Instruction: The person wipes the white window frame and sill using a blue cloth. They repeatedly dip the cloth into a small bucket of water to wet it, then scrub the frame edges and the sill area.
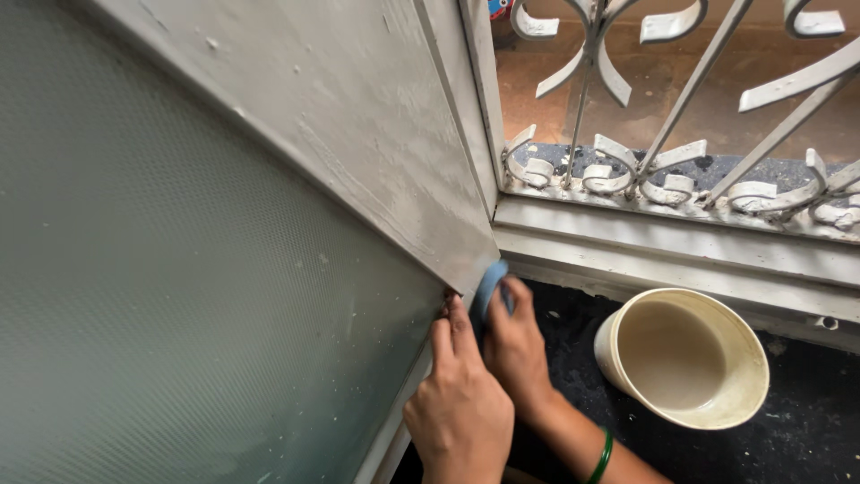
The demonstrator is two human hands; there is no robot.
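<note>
1. Your left hand [459, 408] is nearest the camera, low in the middle. Its fingers [452, 332] are stretched up flat against the lower edge of the grey door frame [358, 152], grasping nothing; it looks like a brace to steady the frame.
2. Just behind it, your right hand [518, 345], with a green bangle [600, 457] on the wrist, has its fingers clenched around a blue roll of tape [488, 289]. The roll is at the bottom corner of the frame, touching the painted edge, probably held there so it meets the frame right at the corner.
3. The roll stands on edge, tilted. Its flat face looks toward the frosted glass pane [179, 296] on your left, and its long line runs up and a little right along the frame edge.
4. To your right, a cream plastic bucket [685, 358] sits on the dark floor [806, 421], apart from both hands, its mouth tipped toward you; I cannot tell what it holds.
5. Beyond it runs the white sill [672, 246], then the white scrolled iron grille [645, 170].
</note>
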